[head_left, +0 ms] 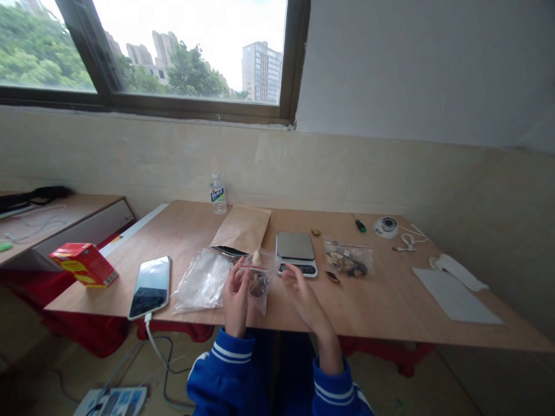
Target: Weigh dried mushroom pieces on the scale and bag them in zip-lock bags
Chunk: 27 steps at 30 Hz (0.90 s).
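Above the table [369, 305], the left hand [236, 290] pinches a small bag [259, 287], its red strip [259, 268] running sideways. The right hand [304, 295], fingers apart and empty, is just right of it.

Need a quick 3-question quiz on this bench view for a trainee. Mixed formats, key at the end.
1. Multiple choice: what is the left hand holding?
A) the water bottle
B) a small clear zip bag
C) the red box

2. True or false: in the picture, the digital scale sits between the brown paper pouch and the other filled zip bag.

3. Fill in the blank: the phone near the table's front edge has a white ____ plugged into it.

Key: 1. B; 2. True; 3. cable
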{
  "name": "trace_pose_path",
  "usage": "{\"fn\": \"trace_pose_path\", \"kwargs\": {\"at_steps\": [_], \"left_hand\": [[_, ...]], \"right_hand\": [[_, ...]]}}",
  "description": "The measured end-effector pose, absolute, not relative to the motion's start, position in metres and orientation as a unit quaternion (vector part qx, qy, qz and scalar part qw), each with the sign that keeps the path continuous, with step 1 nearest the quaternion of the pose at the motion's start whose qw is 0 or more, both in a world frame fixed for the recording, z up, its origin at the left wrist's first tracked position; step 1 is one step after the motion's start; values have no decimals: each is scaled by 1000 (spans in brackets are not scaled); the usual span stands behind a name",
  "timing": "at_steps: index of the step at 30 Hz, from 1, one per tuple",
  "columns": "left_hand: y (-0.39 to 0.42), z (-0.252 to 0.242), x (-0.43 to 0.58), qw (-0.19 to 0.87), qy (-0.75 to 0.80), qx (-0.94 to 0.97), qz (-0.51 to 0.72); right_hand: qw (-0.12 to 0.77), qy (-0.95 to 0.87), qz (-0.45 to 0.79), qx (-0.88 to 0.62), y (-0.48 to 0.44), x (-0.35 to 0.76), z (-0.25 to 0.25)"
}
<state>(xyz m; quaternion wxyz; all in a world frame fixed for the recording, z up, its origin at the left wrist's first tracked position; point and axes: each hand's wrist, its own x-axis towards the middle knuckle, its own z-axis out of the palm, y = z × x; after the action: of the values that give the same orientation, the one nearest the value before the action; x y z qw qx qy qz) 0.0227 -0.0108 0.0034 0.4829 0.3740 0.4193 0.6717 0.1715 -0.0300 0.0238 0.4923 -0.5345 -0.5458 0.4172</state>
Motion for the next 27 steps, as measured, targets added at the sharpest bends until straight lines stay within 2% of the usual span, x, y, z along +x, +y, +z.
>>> {"fn": "trace_pose_path", "kwargs": {"at_steps": [8, 13, 17, 20, 27], "left_hand": [[-32, 26, 40, 462, 382, 486, 635], [-23, 20, 28, 435, 405, 488, 639], [-14, 11, 20, 486, 412, 456, 622], [-13, 8, 20, 522, 408, 434, 610], [-28, 17, 28, 444, 400, 418, 684]], "right_hand": [[612, -505, 378, -478, -29, 159, 26], [600, -535, 396, -444, -44, 182, 39], [557, -561, 471, -392, -54, 191, 41], [550, -563, 463, -407, -57, 193, 38], [635, -450, 364, -512, -45, 189, 29]]}}
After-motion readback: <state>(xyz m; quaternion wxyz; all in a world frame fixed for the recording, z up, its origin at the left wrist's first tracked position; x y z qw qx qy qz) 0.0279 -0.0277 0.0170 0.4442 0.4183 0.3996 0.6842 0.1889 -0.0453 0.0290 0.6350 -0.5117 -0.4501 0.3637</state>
